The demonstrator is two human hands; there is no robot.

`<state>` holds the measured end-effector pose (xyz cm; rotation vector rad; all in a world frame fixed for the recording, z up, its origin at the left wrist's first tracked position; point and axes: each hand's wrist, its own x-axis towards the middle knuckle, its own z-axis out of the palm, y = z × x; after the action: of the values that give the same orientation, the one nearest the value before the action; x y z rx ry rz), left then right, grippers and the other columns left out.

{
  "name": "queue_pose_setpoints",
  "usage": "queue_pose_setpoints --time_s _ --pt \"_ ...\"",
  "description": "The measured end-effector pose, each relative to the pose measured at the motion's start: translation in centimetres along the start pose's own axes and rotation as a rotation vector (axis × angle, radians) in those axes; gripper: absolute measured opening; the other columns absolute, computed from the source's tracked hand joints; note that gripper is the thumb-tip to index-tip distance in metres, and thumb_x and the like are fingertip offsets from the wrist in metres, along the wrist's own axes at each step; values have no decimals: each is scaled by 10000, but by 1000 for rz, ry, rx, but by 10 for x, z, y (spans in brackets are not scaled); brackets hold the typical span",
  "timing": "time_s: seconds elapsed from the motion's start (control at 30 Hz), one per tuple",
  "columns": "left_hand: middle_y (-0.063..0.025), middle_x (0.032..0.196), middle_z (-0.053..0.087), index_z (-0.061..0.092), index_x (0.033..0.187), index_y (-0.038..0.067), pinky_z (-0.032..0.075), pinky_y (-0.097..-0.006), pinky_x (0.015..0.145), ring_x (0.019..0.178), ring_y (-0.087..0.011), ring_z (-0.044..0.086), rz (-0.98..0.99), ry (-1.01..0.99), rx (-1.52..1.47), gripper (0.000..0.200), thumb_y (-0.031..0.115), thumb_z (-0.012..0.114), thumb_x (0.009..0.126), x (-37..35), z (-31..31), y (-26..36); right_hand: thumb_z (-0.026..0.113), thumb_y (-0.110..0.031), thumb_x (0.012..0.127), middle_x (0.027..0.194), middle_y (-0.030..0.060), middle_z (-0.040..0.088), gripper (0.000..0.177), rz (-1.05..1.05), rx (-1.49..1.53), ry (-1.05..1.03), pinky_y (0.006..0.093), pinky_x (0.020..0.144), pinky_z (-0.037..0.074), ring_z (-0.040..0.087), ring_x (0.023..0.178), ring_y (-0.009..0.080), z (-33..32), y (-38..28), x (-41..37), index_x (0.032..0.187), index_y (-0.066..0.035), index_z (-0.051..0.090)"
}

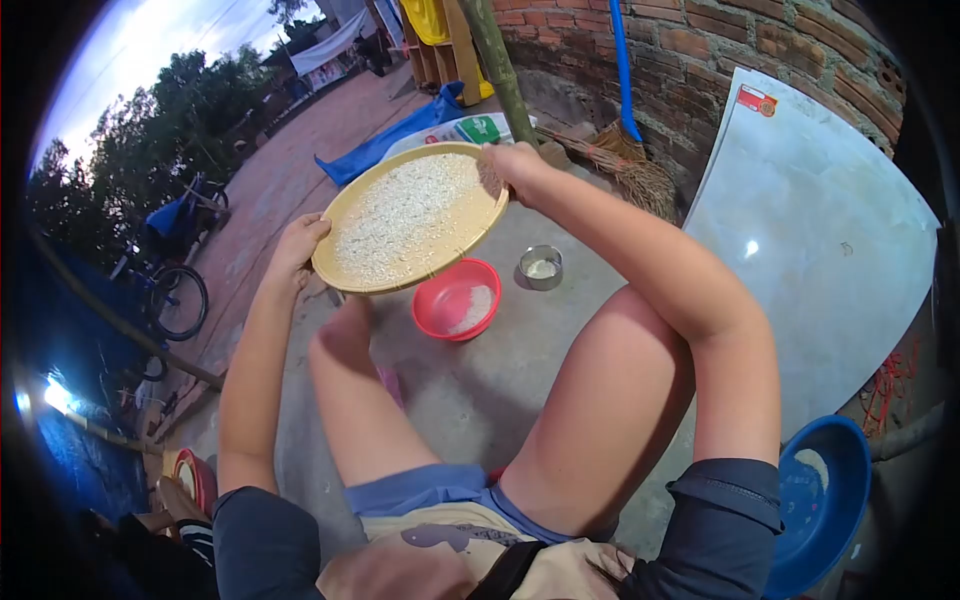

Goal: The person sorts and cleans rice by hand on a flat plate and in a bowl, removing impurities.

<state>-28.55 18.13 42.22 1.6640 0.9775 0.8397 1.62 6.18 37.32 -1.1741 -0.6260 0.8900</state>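
A round woven winnowing tray (440, 258) is held up in front of me, tilted, with white rice grains (400, 215) spread over it. My left hand (298, 245) grips its left rim, the thumb on top. At the upper right rim my right hand (515, 170) is closed around the edge; a dark patch on the tray lies beside it. Below the tray a red plastic basin (425, 318) stands on the floor with some rice inside. To its right sits a small metal bowl (541, 280) holding a little pale grain.
A blue basin (850, 500) stands at lower right, beside a large pale board (800, 260) near the brick wall (690, 50). A straw broom (630, 175) and a wooden post (497, 65) are behind the tray. Another person's foot (180, 500) shows at lower left.
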Motion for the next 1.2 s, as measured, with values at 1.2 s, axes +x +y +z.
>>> queue_pose_setpoints --time_s 1.2 --pt "-184 784 647 465 1111 34 512 -459 614 717 -337 649 231 -431 774 287 104 438 834 47 314 -331 530 -141 821 888 237 607 191 224 -1521 725 483 732 462 586 854 423 -211 289 -73 907 28 508"
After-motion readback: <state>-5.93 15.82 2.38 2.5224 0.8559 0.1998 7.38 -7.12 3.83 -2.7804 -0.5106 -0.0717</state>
